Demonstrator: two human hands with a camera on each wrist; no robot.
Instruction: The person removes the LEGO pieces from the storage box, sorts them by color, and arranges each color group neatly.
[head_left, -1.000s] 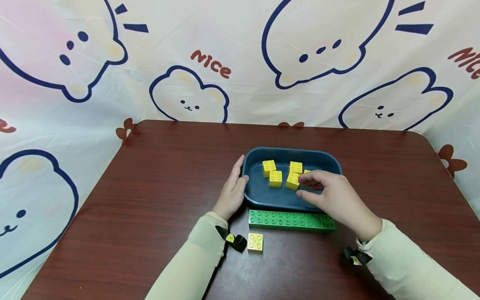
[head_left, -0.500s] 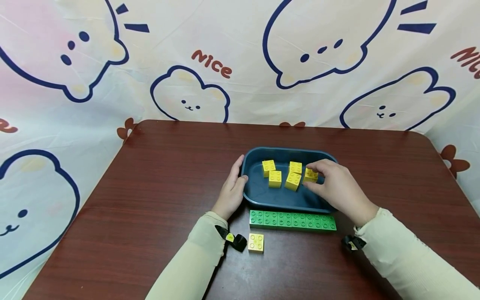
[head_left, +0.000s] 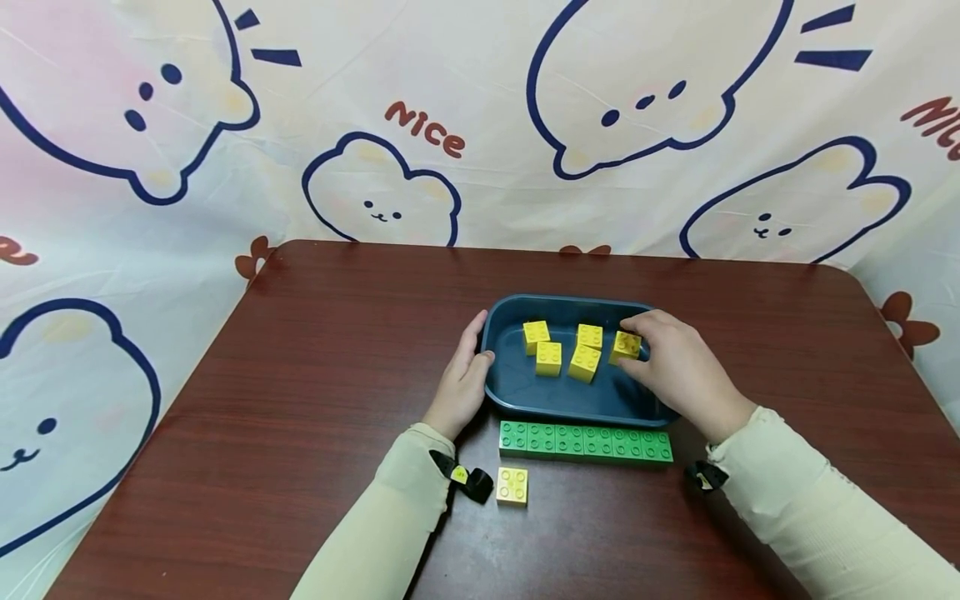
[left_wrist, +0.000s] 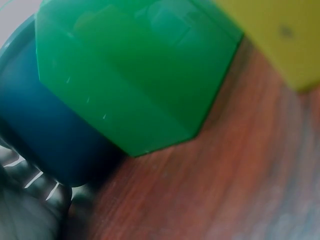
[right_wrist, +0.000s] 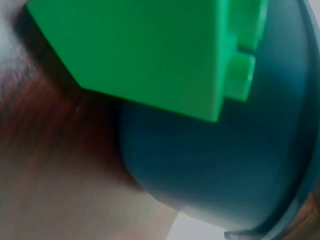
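One brown table (head_left: 360,350), cartoon-print cloth (head_left: 420,50) behind; left hand (head_left: 460,379) straight-fingered against tray (head_left: 543,395); right hand (head_left: 686,367) pinching yellow block (head_left: 625,344).

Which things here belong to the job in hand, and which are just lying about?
Likely in the job:
Tray, touched by the left hand
Yellow block held by the right hand
Four other yellow blocks in the tray

Apparently lying about, untouched (possibly parts too):
Green block row beside the tray
Lone yellow block on the table
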